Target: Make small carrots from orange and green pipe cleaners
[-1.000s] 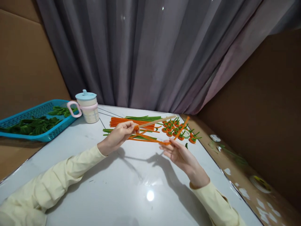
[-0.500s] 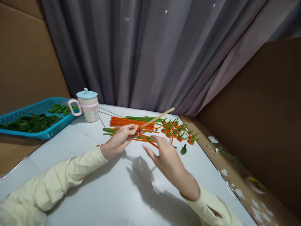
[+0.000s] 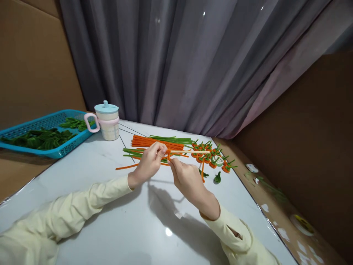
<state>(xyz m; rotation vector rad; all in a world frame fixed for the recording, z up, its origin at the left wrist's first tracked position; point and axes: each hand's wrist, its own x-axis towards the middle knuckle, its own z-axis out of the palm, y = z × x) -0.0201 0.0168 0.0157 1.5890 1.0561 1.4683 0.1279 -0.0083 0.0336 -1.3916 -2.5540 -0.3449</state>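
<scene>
Over the middle of the table, my left hand (image 3: 150,162) is closed on one end of a thin wooden stick (image 3: 190,151), which points right and lies nearly level. An orange pipe cleaner (image 3: 168,154) is wound around the stick by my left fingertips. My right hand (image 3: 187,180) pinches the loose part of that pipe cleaner just below the stick. Behind the hands lie a bundle of orange pipe cleaners (image 3: 154,142) and green pipe cleaners (image 3: 175,140). To the right stand several small orange pieces with green stems (image 3: 226,168), partly behind the stick.
A blue basket (image 3: 59,151) with green leaf-like pieces sits at the left, beside a lidded cup (image 3: 110,129). A roll of tape (image 3: 217,160) lies among the orange pieces, near a green piece (image 3: 217,177). Another tape roll (image 3: 302,225) and white scraps lie off the table's right edge.
My right hand has moved left and closed on the loose pipe cleaner, where its fingers were apart before. The stick has swung down from an upward slant to nearly level.
</scene>
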